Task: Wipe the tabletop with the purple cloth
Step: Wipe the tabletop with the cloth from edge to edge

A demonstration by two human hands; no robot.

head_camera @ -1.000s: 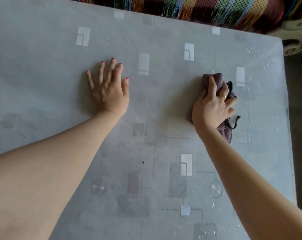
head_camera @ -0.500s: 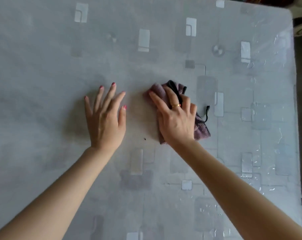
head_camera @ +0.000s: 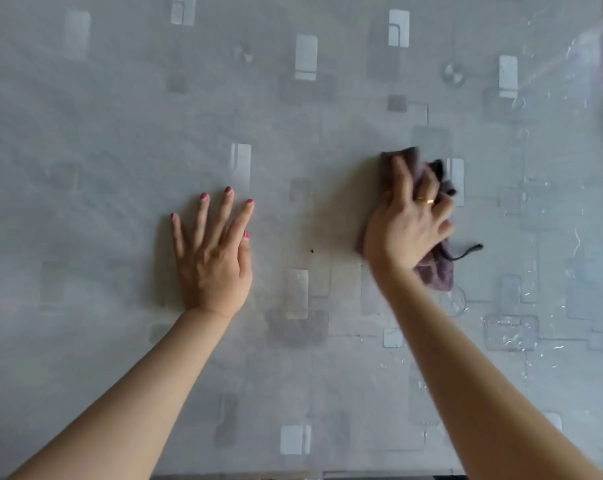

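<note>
A pale grey surface fills nearly the whole view, covered by a glossy sheet printed with light and dark rectangles and a few round marks; small glints and wet-looking streaks show toward its right side. Two bare forearms reach in from the lower edge. The left hand lies flat on the surface, palm down, fingers straight and spread wide, nails painted red. Well apart from it to the right, the right hand presses down on the purple cloth, its fingers curled over the bunched fabric and gripping it, a gold ring on one finger. The cloth lies on the surface under that hand, showing beyond the fingertips and beside the wrist, with a thin dark loop trailing to the right. Between the hands sits a tiny dark speck.
</note>
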